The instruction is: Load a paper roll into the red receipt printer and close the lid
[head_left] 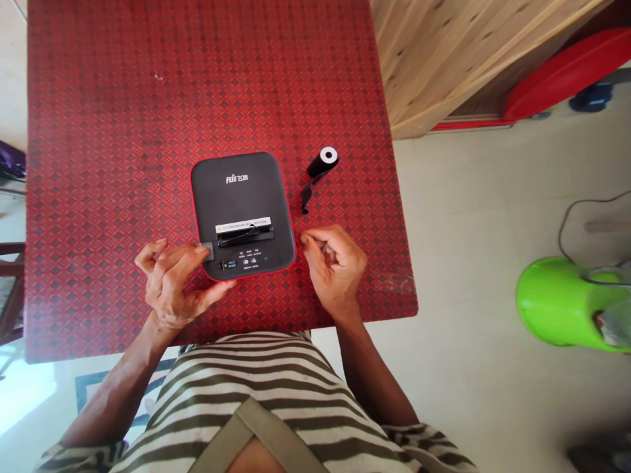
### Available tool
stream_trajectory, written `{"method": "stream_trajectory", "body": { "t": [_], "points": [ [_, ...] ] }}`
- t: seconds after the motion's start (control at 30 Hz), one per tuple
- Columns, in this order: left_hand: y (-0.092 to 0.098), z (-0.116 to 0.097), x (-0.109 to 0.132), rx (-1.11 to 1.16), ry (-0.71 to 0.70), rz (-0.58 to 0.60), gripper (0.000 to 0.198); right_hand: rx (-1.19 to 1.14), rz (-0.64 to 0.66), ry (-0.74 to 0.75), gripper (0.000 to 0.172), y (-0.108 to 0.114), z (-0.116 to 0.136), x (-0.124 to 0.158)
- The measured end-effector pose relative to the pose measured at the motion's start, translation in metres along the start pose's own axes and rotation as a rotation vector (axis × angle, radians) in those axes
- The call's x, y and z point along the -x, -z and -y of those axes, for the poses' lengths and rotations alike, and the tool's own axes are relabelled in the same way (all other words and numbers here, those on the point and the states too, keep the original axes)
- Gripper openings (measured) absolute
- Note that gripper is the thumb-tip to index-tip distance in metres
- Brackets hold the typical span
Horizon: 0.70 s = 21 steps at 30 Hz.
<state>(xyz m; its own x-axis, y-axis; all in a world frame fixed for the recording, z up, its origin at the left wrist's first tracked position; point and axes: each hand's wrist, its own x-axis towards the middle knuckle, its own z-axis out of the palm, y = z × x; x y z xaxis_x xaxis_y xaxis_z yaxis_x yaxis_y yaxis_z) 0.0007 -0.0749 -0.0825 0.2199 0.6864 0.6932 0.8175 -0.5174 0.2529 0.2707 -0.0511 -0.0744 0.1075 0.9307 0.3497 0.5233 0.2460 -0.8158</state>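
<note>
A black receipt printer (241, 197) with a red rim lies on the table in front of me, its dark slot and small buttons toward my body. My left hand (177, 279) grips its near left corner. The fingertips press the grey tab at the side, and the thumb lies along the front edge. At the right edge of the printer, my right hand (335, 266) is closed, thumb and index finger pinched together; whatever is between them is hidden. Beyond that hand stands a small roll (323, 162) with a black outside, a white end and a loose black tail.
The red patterned table (123, 131) ends just in front of my body and to the right. A wooden panel (434, 52) is at the far right. On the floor are a bright green bucket (552, 302), a cable and a red round object (566, 75).
</note>
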Motion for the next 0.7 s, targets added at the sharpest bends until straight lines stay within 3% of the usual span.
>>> {"method": "stream_trajectory", "body": {
  "t": [0.17, 0.27, 0.37, 0.53, 0.7],
  "points": [
    [-0.003, 0.002, -0.001, 0.030, -0.066, -0.029, 0.063, 0.057, -0.006, 0.262, 0.009, 0.009, 0.030, -0.028],
    [-0.005, 0.002, -0.001, 0.043, -0.092, -0.027, 0.067, 0.111, 0.144, 0.410, 0.012, 0.001, 0.040, -0.048],
    [-0.005, 0.001, 0.001, 0.047, -0.129, -0.063, 0.067, 0.326, 0.379, 0.505, 0.022, -0.017, 0.049, -0.070],
    [-0.005, 0.001, 0.005, 0.039, -0.111, -0.079, 0.066, 0.681, 0.747, 0.488, 0.026, -0.053, 0.072, -0.097],
    [-0.006, 0.000, 0.005, 0.039, -0.090, -0.079, 0.061, 0.728, 0.841, 0.407, 0.028, -0.068, 0.082, -0.105]
  ]
}}
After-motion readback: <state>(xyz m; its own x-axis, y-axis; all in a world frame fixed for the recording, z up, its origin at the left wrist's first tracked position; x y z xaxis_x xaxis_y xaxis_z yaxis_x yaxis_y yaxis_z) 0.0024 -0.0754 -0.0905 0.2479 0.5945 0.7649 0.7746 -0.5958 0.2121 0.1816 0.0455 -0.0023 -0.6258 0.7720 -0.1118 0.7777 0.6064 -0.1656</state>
